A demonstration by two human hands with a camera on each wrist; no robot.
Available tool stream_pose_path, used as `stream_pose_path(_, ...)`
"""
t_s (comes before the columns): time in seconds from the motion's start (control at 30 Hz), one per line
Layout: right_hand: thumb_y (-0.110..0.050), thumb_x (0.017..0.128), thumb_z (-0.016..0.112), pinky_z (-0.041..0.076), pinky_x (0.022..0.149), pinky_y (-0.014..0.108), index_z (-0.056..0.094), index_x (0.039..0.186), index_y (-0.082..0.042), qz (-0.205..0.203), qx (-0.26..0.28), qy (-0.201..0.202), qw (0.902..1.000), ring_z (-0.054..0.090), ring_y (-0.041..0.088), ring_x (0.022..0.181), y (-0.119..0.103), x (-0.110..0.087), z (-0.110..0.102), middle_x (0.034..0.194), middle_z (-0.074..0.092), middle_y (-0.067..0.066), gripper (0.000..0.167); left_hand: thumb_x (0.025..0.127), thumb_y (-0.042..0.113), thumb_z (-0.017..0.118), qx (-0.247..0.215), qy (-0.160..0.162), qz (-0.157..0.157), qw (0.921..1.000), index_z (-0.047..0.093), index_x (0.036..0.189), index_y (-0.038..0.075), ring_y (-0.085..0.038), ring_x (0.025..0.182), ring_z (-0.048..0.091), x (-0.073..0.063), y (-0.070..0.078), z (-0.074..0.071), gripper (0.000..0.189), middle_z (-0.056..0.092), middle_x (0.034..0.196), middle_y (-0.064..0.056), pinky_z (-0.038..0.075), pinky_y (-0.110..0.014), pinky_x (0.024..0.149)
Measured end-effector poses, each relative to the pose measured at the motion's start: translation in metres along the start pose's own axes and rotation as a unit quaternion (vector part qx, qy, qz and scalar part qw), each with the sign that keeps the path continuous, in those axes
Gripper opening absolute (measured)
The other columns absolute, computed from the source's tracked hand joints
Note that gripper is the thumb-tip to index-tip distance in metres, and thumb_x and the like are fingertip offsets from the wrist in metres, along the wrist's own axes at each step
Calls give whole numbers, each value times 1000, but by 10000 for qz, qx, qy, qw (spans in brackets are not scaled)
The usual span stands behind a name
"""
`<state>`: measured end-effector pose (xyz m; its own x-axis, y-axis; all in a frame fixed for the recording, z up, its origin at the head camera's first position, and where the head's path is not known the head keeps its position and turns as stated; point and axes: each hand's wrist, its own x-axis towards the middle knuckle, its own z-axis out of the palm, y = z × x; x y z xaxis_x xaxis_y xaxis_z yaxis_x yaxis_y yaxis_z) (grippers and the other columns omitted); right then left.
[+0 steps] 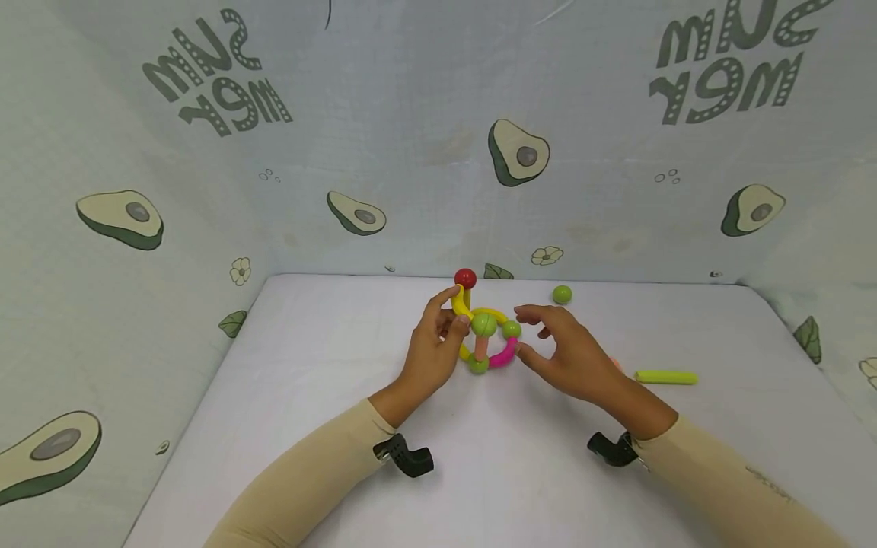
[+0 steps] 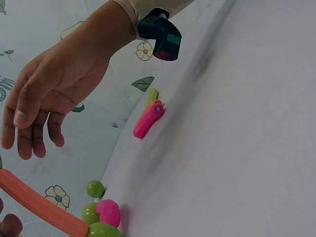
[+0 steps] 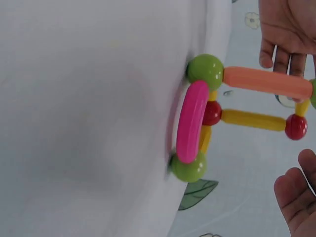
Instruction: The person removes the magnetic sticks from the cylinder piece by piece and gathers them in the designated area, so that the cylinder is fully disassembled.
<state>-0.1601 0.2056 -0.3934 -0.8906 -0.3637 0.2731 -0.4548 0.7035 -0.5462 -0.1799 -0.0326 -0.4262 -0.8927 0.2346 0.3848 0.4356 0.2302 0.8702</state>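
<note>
A framework of magnetic rods and balls stands on the white table, with a salmon rod (image 3: pixel 266 82) upright at its front. Its base shows a curved magenta rod (image 1: pixel 503 354) between two green balls (image 3: pixel 206 72). My left hand (image 1: pixel 432 342) pinches a curved yellow rod (image 1: pixel 460 303) at the upper left, beside a red ball (image 1: pixel 465 278). At the right side, my right hand (image 1: pixel 575 354) has its fingers spread and loosely bent, with thumb and fingertips close to the framework and nothing between them. Only the left hand's fingertips (image 2: pixel 11 226) show in its own wrist view.
A loose green ball (image 1: pixel 562 294) lies at the back of the table. To the right is a lime rod (image 1: pixel 666 377). A loose magenta rod (image 2: pixel 148 121) lies near it, hidden by the right forearm in the head view. A patterned curtain (image 1: pixel 425 152) hangs behind.
</note>
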Motion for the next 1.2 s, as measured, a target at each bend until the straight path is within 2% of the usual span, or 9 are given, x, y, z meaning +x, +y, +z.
stream_pose_path(0.23, -14, 89, 82, 57, 84, 48, 50, 145, -9, -206, 492, 137, 9985, 59, 33, 116, -19, 13, 12, 134, 60, 12, 65, 107, 16, 57, -692, 40, -319, 9971, 41, 152, 13, -39, 93, 62, 1, 1, 1, 47, 66, 101, -21, 48, -27, 76)
stream_pose_path(0.3, -13, 88, 83, 58, 84, 47, 51, 145, -9, -281, 580, 160, 9978, 60, 33, 116, -21, 15, 15, 134, 60, 12, 65, 106, 15, 58, -832, 62, -370, 9958, 43, 151, 11, -40, 92, 62, 1, 2, 2, 47, 67, 100, -22, 48, -26, 74)
stream_pose_path(0.43, -10, 87, 83, 58, 85, 46, 52, 143, -7, -429, 696, 186, 9965, 60, 31, 113, -22, 18, 20, 132, 61, 11, 65, 106, 11, 58, -993, 143, -389, 9942, 44, 149, 7, -30, 86, 62, 1, 1, 4, 46, 67, 97, -25, 47, -24, 70)
stream_pose_path(0.57, -11, 87, 83, 58, 85, 43, 53, 142, -8, -512, 687, 195, 9961, 61, 26, 107, -21, 20, 25, 132, 62, 10, 63, 105, 8, 58, -1039, 205, -413, 9935, 45, 148, 5, -19, 82, 61, 2, 0, 5, 45, 67, 93, -21, 47, -24, 67)
stream_pose_path(0.8, -13, 88, 83, 58, 82, 42, 57, 137, -9, -553, 679, 338, 9956, 63, 24, 97, -22, 22, 28, 123, 66, 8, 56, 106, 14, 59, -1230, 121, -528, 9909, 46, 148, 8, -18, 83, 59, 2, 3, 4, 45, 66, 93, -27, 45, -22, 66)
stream_pose_path(0.93, -12, 88, 83, 58, 81, 38, 58, 135, -9, -559, 698, 383, 9953, 63, 20, 96, -21, 23, 28, 119, 67, 6, 54, 106, 14, 59, -1191, 121, -559, 9912, 46, 148, 9, -17, 83, 60, 3, 3, 4, 44, 67, 93, -27, 46, -22, 67)
stream_pose_path(1.1, -13, 91, 80, 59, 81, 39, 59, 135, -8, -731, 797, 257, 9938, 62, 22, 103, -19, 26, 25, 126, 65, 6, 49, 106, 14, 59, -970, 63, -567, 9936, 43, 150, 12, -28, 87, 60, 4, 3, 2, 47, 66, 96, -26, 48, -23, 72)
stream_pose_path(1.2, -11, 93, 77, 58, 83, 44, 61, 135, -9, -891, 849, 143, 9923, 58, 24, 116, -17, 31, 18, 134, 61, 8, 44, 105, 16, 59, -637, -19, -509, 9967, 42, 152, 14, -26, 91, 59, 6, 1, 0, 50, 64, 109, -18, 49, -27, 77)
